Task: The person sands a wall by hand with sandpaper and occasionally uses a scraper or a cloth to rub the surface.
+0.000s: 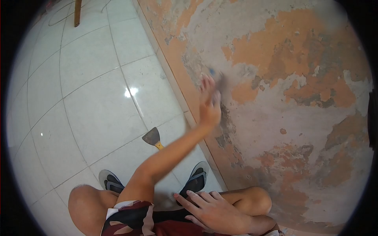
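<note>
My left hand [210, 103] reaches across to the peeling orange and grey wall [283, 78]. It is blurred and presses a small grey item with a blue spot [215, 75] against the plaster; I cannot tell what the item is. My right hand [212, 212] rests with fingers spread on my bent right leg [252, 200] and holds nothing. A scraper [153, 138] with a wide metal blade and yellow handle lies on the white floor tiles [94, 102], partly hidden behind my left forearm.
My feet are in dark sandals [195, 179] close to the foot of the wall, with my left knee [84, 204] at the bottom left. A wooden leg [77, 11] and a loose cable stand at the far top left.
</note>
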